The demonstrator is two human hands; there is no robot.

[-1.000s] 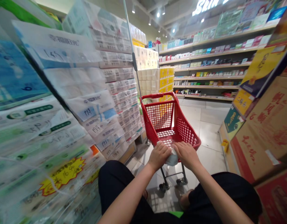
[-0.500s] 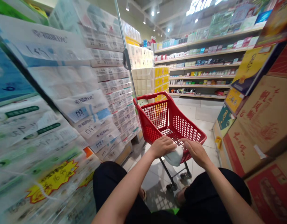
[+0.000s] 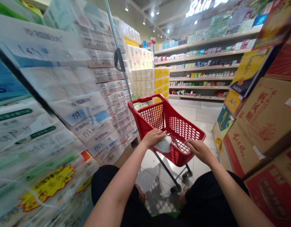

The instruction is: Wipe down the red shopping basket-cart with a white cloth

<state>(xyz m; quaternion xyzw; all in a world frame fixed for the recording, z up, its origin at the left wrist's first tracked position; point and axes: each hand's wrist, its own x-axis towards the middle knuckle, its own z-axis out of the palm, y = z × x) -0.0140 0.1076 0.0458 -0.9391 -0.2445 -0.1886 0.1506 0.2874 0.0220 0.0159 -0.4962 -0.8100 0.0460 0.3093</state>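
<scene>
Before my knees stands a red plastic shopping cart with a mesh basket on a metal frame. At the basket's near left rim, my left hand is closed on a white cloth and presses it against the rim. The cloth drapes over the outside of the basket. My right hand has its fingers curled over the rim at the near right corner. Nothing shows inside the basket. A metal pole with a dark clip rises beside the cart's handle.
Wrapped tissue packs are stacked high along my left. Cardboard boxes line the right side. Yellow-and-white paper packs stand behind the cart. Farther back, long shelves carry small goods. Pale floor tiles run between the stacks.
My left hand has slid left along the near rim with the cloth, away from my right hand. The right hand stays near the corner. The view has shifted slightly.
</scene>
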